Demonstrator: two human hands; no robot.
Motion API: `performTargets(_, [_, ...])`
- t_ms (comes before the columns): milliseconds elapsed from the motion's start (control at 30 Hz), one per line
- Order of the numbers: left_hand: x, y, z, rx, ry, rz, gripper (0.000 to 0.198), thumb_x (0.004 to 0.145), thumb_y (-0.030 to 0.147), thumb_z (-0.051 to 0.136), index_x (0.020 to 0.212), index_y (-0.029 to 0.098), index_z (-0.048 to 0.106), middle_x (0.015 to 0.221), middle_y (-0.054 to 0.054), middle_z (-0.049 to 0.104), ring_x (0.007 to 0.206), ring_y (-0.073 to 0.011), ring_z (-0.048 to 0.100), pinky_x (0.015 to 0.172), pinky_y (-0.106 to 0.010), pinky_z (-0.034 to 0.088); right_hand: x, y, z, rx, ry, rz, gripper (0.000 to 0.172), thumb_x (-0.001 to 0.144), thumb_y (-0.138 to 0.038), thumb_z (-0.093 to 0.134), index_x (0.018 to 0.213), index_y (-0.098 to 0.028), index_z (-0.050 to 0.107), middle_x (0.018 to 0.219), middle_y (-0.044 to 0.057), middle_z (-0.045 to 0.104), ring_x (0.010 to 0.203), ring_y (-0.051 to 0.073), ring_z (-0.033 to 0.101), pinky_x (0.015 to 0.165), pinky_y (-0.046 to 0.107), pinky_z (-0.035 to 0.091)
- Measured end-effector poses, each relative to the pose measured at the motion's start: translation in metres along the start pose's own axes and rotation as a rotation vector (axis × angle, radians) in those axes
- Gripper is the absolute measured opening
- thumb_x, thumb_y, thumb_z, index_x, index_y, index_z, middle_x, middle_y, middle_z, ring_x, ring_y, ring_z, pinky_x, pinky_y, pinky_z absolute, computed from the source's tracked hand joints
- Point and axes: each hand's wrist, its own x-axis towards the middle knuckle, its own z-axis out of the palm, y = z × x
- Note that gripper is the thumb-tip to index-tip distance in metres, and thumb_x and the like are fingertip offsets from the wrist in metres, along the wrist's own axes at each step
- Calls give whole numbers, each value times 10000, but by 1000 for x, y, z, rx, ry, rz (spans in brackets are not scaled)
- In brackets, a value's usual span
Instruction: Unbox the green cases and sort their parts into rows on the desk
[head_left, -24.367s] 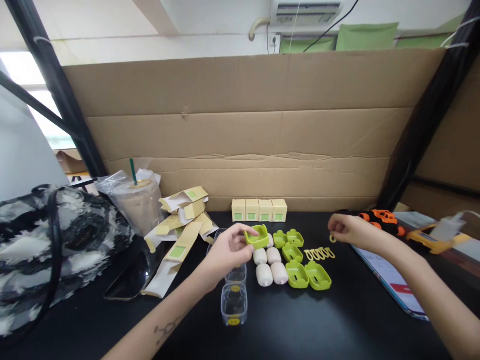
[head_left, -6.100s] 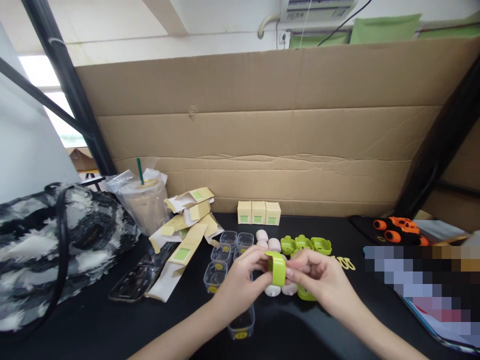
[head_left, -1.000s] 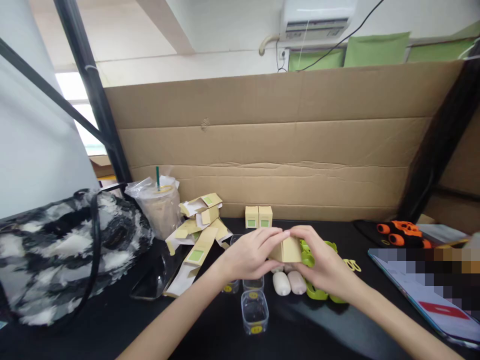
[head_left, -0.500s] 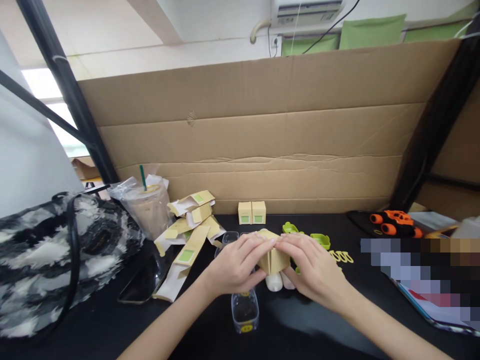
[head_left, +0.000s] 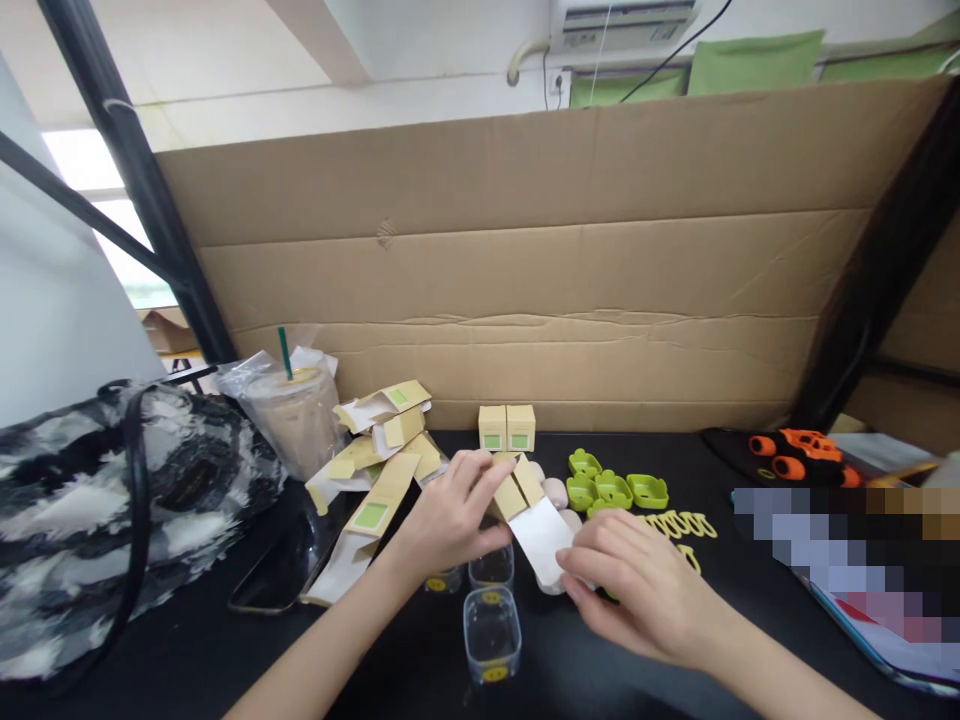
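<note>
My left hand point(head_left: 454, 510) grips a small tan cardboard box point(head_left: 511, 494) over the middle of the table, fingers closed around its left side. The box is tilted and its white-lined flap point(head_left: 538, 540) hangs out toward the right. My right hand point(head_left: 637, 580) pinches the lower right edge of that flap between thumb and fingers. White rounded items point(head_left: 555, 491) lie partly hidden behind the box. Below my left hand stand clear plastic containers point(head_left: 492, 636) with yellow smiley stickers.
Green flower-shaped pieces point(head_left: 611, 490) and pale yellow rings point(head_left: 681, 524) lie to the right. Two closed boxes point(head_left: 507, 428) stand at the back. Opened boxes point(head_left: 371, 512), a phone point(head_left: 274, 565), a drink cup point(head_left: 296, 420) and a patterned bag point(head_left: 210, 490) occupy the left; an orange toy car point(head_left: 804, 455), the right.
The box has gone from being held between both hands to open, its white-lined flap pulled out. My right hand has moved down and right; my left hand has shifted slightly left.
</note>
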Motion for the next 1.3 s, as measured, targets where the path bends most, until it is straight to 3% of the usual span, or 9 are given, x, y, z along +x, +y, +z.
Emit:
performTargets(67, [1,-1,1,27,39,52,341,794,247,574,1101,141,471,986,-130,565,885,-247,581,660,-359,565,-1,-1,0,33,-22,63,154,877,-85,467,1003,-150,528,672,19,608,577,146,550,525,277,470])
performTargets(167, [3,2,0,19,68,121,164,827,193,511,982,145,480,1024,-141,580,951,-248,567,718,-373,574,-5,4,0,-37,-36,102,191,900,-96,454,1057,-140,554,924,106,683,736,178,628,592,290,505])
performTargets(300, [4,5,-1,78,43,223,70,830,100,458,840,145,510,1067,-131,608,1065,-267,536,869,-410,549,-8,12,0,-166,-185,-32,246,915,-100,429,1114,-119,573,1193,146,629,809,198,643,653,324,533])
performTargets(467, [2,7,2,114,65,296,146,812,24,449,870,118,543,1126,-136,619,1106,-282,521,923,-471,519,-8,15,2,-264,-142,21,249,917,-129,467,1140,-70,561,1001,152,680,872,237,638,729,355,532])
performTargets(567, [2,13,5,82,51,297,127,826,45,460,874,121,549,1122,-139,626,1119,-271,521,935,-462,517,-5,17,4,-301,-78,102,223,934,-170,451,1097,-85,577,887,124,679,756,216,636,659,345,519])
performTargets(700, [2,15,8,64,28,334,119,836,70,478,919,114,550,1118,-151,628,1108,-269,543,946,-453,517,-5,19,5,-344,-88,14,229,947,-144,390,995,-132,614,760,70,662,622,178,581,571,320,470])
performTargets(900, [3,0,9,40,22,219,77,850,98,492,918,119,520,1109,-165,633,1120,-268,546,886,-432,554,-3,17,2,-249,-16,-4,163,927,-138,459,976,-114,613,875,101,662,807,192,602,710,332,499])
performTargets(1133, [4,13,9,30,35,404,120,845,59,473,913,136,534,1117,-148,639,1111,-256,550,928,-476,520,-4,19,10,-388,-19,12,162,906,-118,473,937,-126,632,854,97,665,706,197,593,631,344,493])
performTargets(1300, [3,6,7,49,27,337,156,827,13,459,912,119,536,1113,-163,638,1156,-270,513,912,-473,536,-6,20,6,-347,50,-41,120,894,-103,495,879,-131,611,973,124,680,932,230,609,773,380,525])
